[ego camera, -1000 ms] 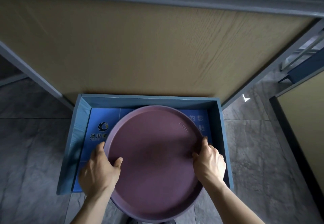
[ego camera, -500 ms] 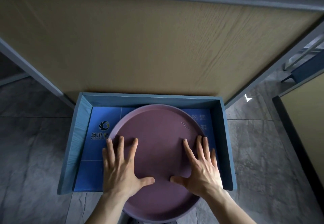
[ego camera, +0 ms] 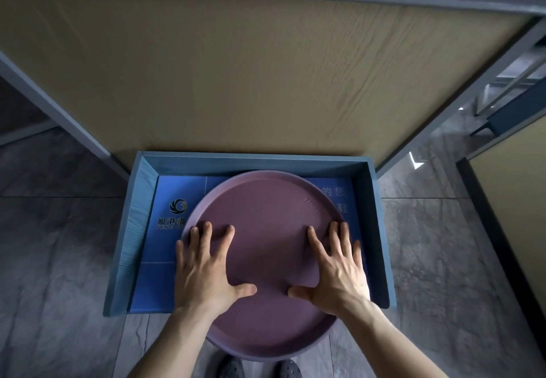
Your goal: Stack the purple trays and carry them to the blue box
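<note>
Head view: I am pressing my left hand (ego camera: 204, 271) and right hand (ego camera: 336, 271), fingers spread flat, on the round purple plastic tray (ego camera: 266, 247), which is lying in the shallow blue cardboard box (ego camera: 381, 230) on the grey tiled floor (ego camera: 59, 259), its near edge overhanging.

round purple tray (ego camera: 266, 247), overhanging blue box (ego camera: 372, 230)

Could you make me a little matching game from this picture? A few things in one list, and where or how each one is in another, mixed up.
Things:
1. purple tray
2. blue box
3. left hand
4. dark shoes

Places or states:
A. on the floor, against the wood-grain panel
B. at the bottom edge, below the tray's near rim
C. partly in the box, near edge sticking out toward the person
D. spread flat on the tray's left part

Pairs: 1-C, 2-A, 3-D, 4-B
</note>
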`<action>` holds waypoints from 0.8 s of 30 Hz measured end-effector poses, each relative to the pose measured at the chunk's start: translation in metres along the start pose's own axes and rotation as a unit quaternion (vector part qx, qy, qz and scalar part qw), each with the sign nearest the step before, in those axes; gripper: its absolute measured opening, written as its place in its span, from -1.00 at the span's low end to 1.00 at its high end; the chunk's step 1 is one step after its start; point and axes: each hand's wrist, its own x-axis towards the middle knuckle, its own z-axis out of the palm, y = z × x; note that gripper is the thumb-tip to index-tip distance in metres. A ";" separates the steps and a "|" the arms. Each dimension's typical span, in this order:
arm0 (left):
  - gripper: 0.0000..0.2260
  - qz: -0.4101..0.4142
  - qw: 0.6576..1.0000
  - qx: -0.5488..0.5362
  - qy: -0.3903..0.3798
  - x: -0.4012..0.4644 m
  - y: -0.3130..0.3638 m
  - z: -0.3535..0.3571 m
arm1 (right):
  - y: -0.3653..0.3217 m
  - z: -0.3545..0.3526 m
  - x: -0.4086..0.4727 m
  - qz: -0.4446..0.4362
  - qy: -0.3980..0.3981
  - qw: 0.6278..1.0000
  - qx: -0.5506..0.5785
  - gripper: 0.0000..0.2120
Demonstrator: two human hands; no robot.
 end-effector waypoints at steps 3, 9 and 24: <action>0.03 0.006 0.997 -0.070 0.043 -0.007 -0.015 -0.001 | -0.002 0.007 -0.015 0.050 0.039 0.995 0.082 0.30; 0.20 -0.051 0.990 -0.123 0.054 -0.030 -0.025 0.015 | 0.006 0.021 -0.027 0.133 0.050 0.978 0.150 0.28; -0.02 -0.016 0.984 -0.180 0.011 -0.034 -0.042 -0.018 | 0.009 -0.009 -0.051 0.101 -0.005 0.988 0.114 0.02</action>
